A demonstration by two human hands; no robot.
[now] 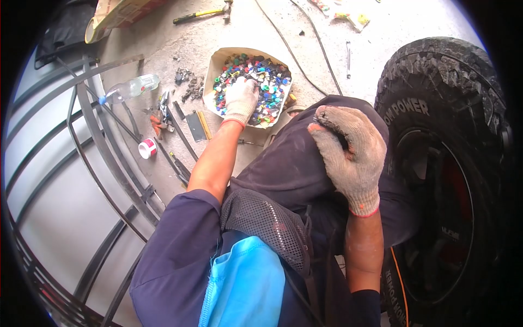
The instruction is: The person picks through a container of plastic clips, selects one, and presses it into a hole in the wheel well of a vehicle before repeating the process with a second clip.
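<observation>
My left hand (241,98), in a light knit glove, reaches down into a pale open-topped container (210,82) on the floor. Small multicoloured plastic pieces (268,82), like caps or clips, fill it. The fingers are bent among the pieces and their tips are partly hidden, so whatever they pinch cannot be made out. Above my raised knee is my right hand (351,150), in a soiled glove of the same kind. Its fingers curl towards the thumb, leaving a dark gap, and nothing nameable shows between them.
A large tyre (436,71) stands close on the right. Metal bars (98,125) line the left side, near a plastic bottle (133,88), a small tub (147,148) and orange-handled pliers (156,123). Farther off lie a hammer (202,15), cables (313,34) and a wrench (348,59).
</observation>
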